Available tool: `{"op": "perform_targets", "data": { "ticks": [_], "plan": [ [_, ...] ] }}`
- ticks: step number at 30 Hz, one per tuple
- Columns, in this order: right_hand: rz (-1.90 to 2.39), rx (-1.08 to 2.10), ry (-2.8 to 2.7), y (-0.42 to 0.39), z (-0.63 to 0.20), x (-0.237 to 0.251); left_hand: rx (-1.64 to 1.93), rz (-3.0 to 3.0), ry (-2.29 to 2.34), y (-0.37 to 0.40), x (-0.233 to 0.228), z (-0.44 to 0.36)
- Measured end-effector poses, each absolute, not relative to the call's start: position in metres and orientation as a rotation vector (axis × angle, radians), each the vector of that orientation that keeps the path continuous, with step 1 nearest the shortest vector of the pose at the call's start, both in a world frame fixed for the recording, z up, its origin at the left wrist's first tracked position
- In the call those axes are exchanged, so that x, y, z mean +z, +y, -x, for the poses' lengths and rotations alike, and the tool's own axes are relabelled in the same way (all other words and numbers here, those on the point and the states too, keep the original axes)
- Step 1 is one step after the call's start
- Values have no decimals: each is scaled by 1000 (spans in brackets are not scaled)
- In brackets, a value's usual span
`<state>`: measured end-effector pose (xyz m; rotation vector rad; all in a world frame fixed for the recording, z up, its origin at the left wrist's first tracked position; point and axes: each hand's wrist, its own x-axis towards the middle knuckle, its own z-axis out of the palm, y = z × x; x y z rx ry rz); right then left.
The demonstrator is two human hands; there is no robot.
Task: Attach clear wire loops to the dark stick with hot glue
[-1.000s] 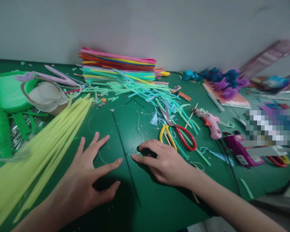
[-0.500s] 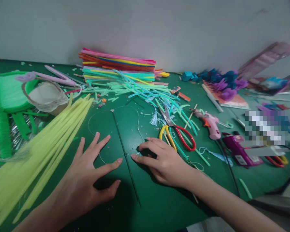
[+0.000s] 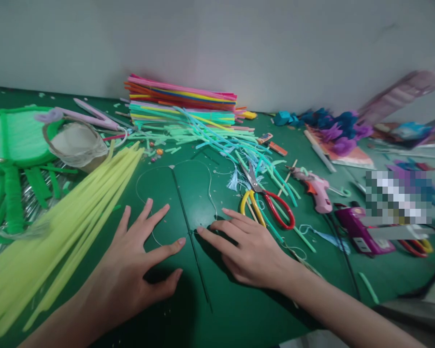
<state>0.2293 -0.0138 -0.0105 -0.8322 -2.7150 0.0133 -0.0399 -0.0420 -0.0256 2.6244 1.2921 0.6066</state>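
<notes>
A thin wire loop shaped like a heart lies flat on the green table, with a dark straight stem wire running down its middle. My left hand rests flat on the table with fingers spread, its forefinger tip pressing the loop's lower point. My right hand lies flat beside it, fingers stretched out, forefinger tip touching the same lower point from the right. Neither hand grips anything.
A bundle of yellow-green pipe cleaners lies left. Coloured pipe cleaners are stacked at the wall. Scissors, a pink glue gun, a purple tool, a green woven piece and blue-purple flowers surround the work.
My right hand's fingers have uncurled and now lie stretched flat on the table. The left hand has stayed in place. The view has shifted slightly.
</notes>
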Motion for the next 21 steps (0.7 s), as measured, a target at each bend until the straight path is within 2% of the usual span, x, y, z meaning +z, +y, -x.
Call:
{"op": "perform_targets", "data": {
  "ticks": [9,21],
  "plan": [
    [1209,62,-2626,-38,-207,0,563,-2654,1296,-43,-26,44],
    [1326,95,-2623,-44,-196,3,592,-2644,1284,-42,-28,43]
  ]
}}
